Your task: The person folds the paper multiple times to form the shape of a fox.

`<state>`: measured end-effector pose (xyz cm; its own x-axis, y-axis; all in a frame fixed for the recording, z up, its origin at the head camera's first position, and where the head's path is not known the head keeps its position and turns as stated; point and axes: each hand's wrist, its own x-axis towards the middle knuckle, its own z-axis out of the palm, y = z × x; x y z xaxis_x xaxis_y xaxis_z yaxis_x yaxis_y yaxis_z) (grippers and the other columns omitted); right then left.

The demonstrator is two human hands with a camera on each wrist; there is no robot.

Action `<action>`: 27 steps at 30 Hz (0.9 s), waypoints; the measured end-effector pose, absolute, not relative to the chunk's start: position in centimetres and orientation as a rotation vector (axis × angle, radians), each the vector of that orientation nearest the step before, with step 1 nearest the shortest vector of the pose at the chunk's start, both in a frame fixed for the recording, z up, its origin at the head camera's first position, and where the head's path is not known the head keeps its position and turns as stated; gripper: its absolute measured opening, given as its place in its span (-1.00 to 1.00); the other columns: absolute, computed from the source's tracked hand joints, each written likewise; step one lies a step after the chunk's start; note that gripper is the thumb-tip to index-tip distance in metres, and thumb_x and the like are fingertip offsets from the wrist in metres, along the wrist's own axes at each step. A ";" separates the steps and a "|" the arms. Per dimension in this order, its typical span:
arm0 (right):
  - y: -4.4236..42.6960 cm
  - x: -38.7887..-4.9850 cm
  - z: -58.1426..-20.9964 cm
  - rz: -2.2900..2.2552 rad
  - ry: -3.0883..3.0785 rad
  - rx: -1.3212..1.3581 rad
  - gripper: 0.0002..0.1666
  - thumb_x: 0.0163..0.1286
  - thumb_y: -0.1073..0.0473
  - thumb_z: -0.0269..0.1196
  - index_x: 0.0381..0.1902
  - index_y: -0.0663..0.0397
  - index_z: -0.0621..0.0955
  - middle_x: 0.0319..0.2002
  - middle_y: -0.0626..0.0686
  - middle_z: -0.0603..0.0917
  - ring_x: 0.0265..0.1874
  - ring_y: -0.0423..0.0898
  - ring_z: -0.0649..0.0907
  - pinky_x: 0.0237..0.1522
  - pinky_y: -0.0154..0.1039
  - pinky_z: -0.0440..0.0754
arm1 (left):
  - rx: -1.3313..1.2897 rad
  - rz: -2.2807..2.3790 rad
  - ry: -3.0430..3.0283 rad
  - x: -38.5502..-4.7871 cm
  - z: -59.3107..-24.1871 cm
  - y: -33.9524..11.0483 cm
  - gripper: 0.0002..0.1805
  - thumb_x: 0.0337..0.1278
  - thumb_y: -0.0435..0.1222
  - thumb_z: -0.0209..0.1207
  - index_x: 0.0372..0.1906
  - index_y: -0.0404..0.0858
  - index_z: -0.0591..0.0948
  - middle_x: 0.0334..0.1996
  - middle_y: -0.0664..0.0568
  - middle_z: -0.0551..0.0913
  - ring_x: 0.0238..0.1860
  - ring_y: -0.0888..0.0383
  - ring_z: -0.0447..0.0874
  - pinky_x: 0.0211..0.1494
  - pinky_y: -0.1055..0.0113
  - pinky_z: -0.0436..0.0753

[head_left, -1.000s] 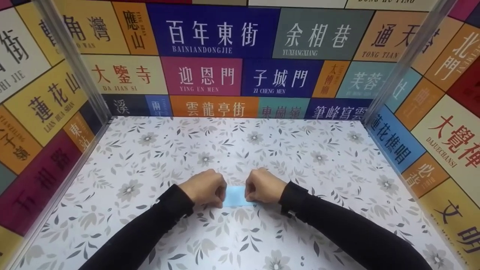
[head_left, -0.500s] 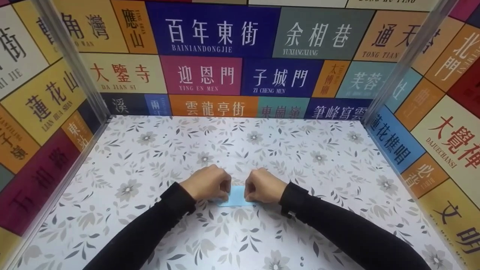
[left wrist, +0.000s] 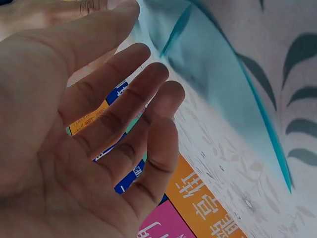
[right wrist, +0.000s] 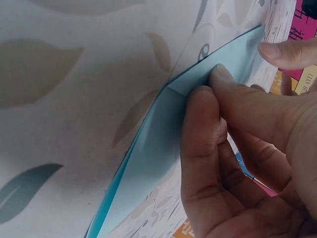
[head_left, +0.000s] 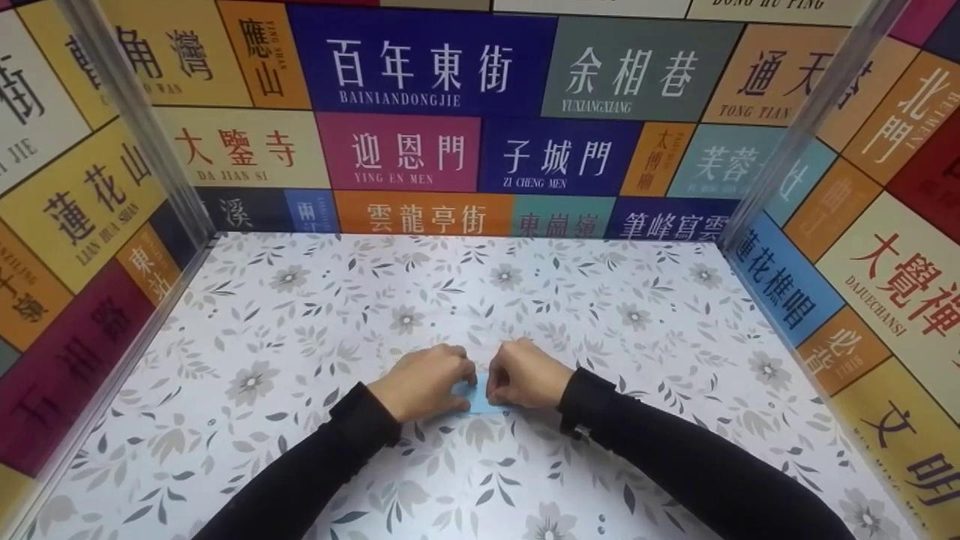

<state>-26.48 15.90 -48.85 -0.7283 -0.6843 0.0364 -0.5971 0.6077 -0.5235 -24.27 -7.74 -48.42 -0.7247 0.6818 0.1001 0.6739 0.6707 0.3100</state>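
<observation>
A small light-blue sheet of folded paper [head_left: 480, 396] lies flat on the table between the two hands. In the left wrist view the paper [left wrist: 218, 84] shows a darker blue slit and a lifted edge. My left hand [head_left: 426, 384] is at its left end; the fingers are loosely bent and apart, with the thumb near the paper. At the right end, my right hand [head_left: 531, 375] has its fingers curled. The right wrist view shows that right thumb and index finger [right wrist: 200, 124] pinching the paper [right wrist: 143, 148] beside a crease. The left thumb tip is also near it there.
The table [head_left: 300, 322] has a white covering printed with grey flowers and leaves. A back wall [head_left: 420, 60] and side walls of coloured panels with Chinese lettering enclose it. Clear strips [head_left: 176, 172] run up the corners.
My left hand has slid right along the paper toward the right hand, and its fingers have loosened. Less of the paper shows between the hands. The right hand has stayed in place.
</observation>
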 end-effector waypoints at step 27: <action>20.0 -28.2 -48.0 -0.764 2.799 -0.952 -0.90 0.35 0.40 0.62 -0.29 0.15 0.89 -0.36 0.05 0.92 -0.40 -0.25 0.73 -0.24 -0.34 0.71 | 1.160 0.300 3.004 -22.7 -49.7 -6.8 -0.76 0.28 -0.14 0.67 -0.16 -0.17 0.87 -0.12 0.01 0.81 -0.22 -0.01 0.74 -0.20 0.07 0.80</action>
<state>-28.17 19.97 -47.95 -0.8020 -0.5926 0.0753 -0.5487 0.6808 -0.4852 -22.73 -6.76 -49.70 -0.7390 0.6564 0.1517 0.6735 0.7261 0.1388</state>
